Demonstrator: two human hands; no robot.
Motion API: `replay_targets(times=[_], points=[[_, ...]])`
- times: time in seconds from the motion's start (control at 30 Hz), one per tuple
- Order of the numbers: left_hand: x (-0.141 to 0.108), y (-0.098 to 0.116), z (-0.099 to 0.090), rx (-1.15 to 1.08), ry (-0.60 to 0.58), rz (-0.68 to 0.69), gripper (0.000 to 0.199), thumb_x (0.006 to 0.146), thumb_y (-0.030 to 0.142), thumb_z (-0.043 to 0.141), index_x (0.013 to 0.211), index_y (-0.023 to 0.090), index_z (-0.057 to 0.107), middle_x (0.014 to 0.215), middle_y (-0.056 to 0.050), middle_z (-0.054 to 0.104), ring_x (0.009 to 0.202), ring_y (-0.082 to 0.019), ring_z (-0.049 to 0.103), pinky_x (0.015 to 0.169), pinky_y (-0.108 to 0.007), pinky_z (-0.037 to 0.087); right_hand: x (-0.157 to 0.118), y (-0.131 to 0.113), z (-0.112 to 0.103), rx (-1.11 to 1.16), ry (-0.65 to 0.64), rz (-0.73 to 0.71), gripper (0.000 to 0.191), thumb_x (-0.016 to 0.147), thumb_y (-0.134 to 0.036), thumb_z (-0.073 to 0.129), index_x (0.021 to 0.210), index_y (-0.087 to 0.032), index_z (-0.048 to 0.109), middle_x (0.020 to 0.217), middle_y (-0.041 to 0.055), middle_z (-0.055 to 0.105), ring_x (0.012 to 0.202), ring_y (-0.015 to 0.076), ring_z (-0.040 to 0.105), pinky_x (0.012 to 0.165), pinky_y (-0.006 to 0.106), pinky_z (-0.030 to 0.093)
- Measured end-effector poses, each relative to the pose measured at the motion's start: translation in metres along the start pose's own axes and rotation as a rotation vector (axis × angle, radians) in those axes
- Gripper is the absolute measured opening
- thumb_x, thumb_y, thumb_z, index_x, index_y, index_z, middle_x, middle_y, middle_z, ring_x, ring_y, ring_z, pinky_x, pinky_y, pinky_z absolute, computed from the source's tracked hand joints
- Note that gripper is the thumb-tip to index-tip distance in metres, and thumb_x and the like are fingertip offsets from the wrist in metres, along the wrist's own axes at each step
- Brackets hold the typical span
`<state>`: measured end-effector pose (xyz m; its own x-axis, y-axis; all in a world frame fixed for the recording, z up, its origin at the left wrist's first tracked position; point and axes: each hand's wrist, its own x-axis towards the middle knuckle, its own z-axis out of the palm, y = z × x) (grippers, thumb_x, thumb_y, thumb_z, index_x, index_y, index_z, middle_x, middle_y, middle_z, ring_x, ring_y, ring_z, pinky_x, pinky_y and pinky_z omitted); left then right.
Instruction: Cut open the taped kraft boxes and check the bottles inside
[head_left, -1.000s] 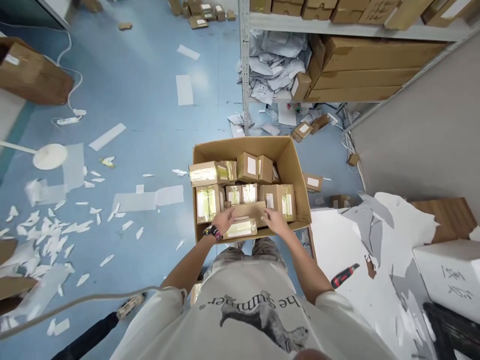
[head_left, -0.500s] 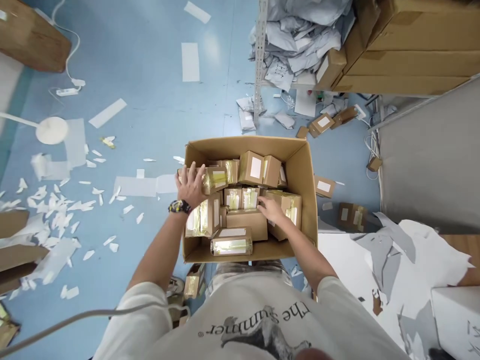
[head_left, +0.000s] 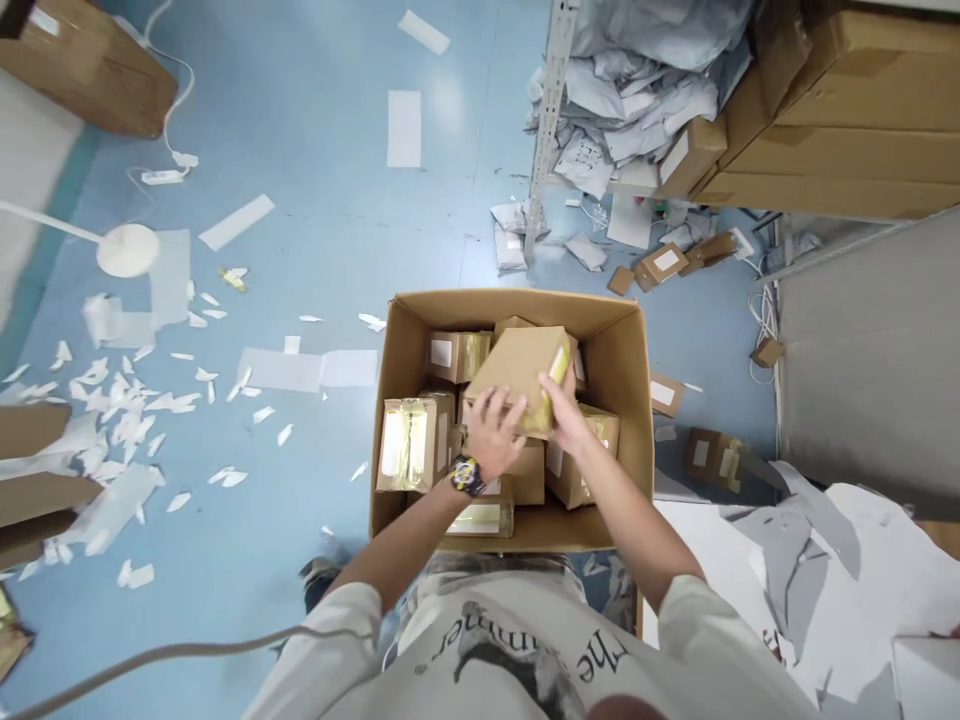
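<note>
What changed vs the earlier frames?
Both hands moved together over the open brown cardboard carton and took hold of a kraft-paper parcel with yellow tape, now lifted and tilted above the others: left hand on its near edge, right hand at the taped end. Other taped cardboard parcels remain in the carton; the paper-strewn blue floor looks unchanged.

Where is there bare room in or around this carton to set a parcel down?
Inside the cardboard carton, the near right corner and far left corner are bare. The middle is crowded: parcels pack around the taped box held in the left hand and right hand. Outside, bare blue floor lies left of the carton.
</note>
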<state>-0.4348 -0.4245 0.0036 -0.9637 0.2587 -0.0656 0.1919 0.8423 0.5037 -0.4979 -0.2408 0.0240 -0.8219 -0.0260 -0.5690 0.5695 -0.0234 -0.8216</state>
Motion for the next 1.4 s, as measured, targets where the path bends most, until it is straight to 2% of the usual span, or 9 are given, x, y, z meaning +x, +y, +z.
replay_targets(times=[0.13,0.23,0.37,0.5,0.67,0.87,1.03,1.3,1.4], points=[[0.015,0.041,0.058,-0.079,0.001,0.096,0.077,0.103,0.032,0.071,0.177,0.039,0.049,0.179,-0.016,0.052,0.168,-0.048,0.042,0.136,-0.083,0.020,0.010,0.002,-0.052,-0.070,0.118,0.041,0.081,0.102,-0.067,0.056,0.175,-0.038,0.034,0.144,0.0073,0.078,0.120,0.0306,0.081,0.095,0.046,0.074],[0.026,0.055,0.067,-0.117,-0.046,0.212,0.080,0.105,0.026,0.065,0.181,0.036,0.042,0.184,-0.014,0.045,0.173,-0.039,0.037,0.138,-0.074,0.030,0.021,0.006,-0.090,-0.160,0.227,0.014,0.093,0.094,-0.059,0.065,0.177,-0.036,0.031,0.151,0.0089,0.074,0.130,0.0317,0.078,0.104,0.047,0.071],[0.015,0.031,0.036,-0.134,-0.182,0.332,0.077,0.107,0.028,0.063,0.181,0.032,0.042,0.186,-0.010,0.043,0.176,-0.031,0.034,0.142,-0.063,0.030,0.050,0.008,-0.140,-0.320,0.325,0.001,0.107,0.087,-0.054,0.073,0.181,-0.033,0.026,0.174,0.0102,0.057,0.152,0.0367,0.065,0.123,0.056,0.060],[-0.035,-0.041,-0.015,-0.036,-0.018,-0.132,0.074,0.108,0.037,0.065,0.178,0.025,0.045,0.183,-0.015,0.046,0.176,-0.040,0.031,0.143,-0.070,0.023,0.078,0.031,-0.167,-0.685,0.383,-0.101,0.098,0.095,-0.051,0.070,0.181,-0.027,0.031,0.185,0.0140,0.039,0.170,0.0412,0.041,0.142,0.062,0.033],[-0.088,-0.097,-0.031,0.115,0.095,-0.662,0.121,0.090,0.055,0.084,0.185,0.016,0.020,0.190,-0.024,0.025,0.173,-0.053,0.025,0.140,-0.073,0.026,0.078,0.079,-0.121,-1.008,0.296,-0.196,0.084,0.102,-0.037,0.058,0.179,-0.014,0.035,0.189,0.0217,0.025,0.177,0.0393,0.017,0.146,0.065,0.012],[-0.108,-0.075,-0.024,0.128,0.077,-0.849,0.118,0.084,0.052,0.084,0.184,0.022,0.029,0.186,-0.025,0.029,0.159,-0.056,0.045,0.127,-0.074,0.042,0.047,0.123,-0.019,-1.011,-0.085,-0.239,0.067,0.109,-0.030,0.050,0.175,-0.020,0.050,0.172,0.0170,0.057,0.165,0.0348,0.044,0.141,0.059,0.032],[-0.107,-0.082,-0.059,0.046,0.164,-0.658,0.122,0.085,0.047,0.083,0.184,0.018,0.018,0.179,-0.023,0.040,0.165,-0.047,0.043,0.136,-0.062,0.039,0.017,0.165,-0.004,-1.090,-0.635,-0.052,0.083,0.097,-0.044,0.082,0.174,-0.028,0.055,0.175,0.0135,0.057,0.162,0.0396,0.049,0.137,0.055,0.036],[0.034,-0.118,-0.056,-0.035,0.130,-0.246,0.111,0.095,0.067,0.079,0.183,0.022,0.029,0.193,-0.016,0.018,0.173,-0.053,0.024,0.137,-0.071,0.030,0.088,0.180,-0.048,-1.013,-0.850,0.516,0.131,0.063,-0.060,0.106,0.175,-0.020,0.052,0.180,0.0215,0.050,0.160,0.0380,0.056,0.131,0.047,0.046],[0.028,-0.110,-0.043,-0.135,0.064,-0.136,0.102,0.101,0.062,0.075,0.183,0.020,0.032,0.190,-0.017,0.030,0.172,-0.046,0.033,0.139,-0.066,0.032,0.101,0.182,-0.043,-1.026,-0.904,0.559,0.137,0.059,-0.061,0.106,0.177,-0.023,0.048,0.181,0.0227,0.047,0.159,0.0414,0.056,0.128,0.054,0.049]])
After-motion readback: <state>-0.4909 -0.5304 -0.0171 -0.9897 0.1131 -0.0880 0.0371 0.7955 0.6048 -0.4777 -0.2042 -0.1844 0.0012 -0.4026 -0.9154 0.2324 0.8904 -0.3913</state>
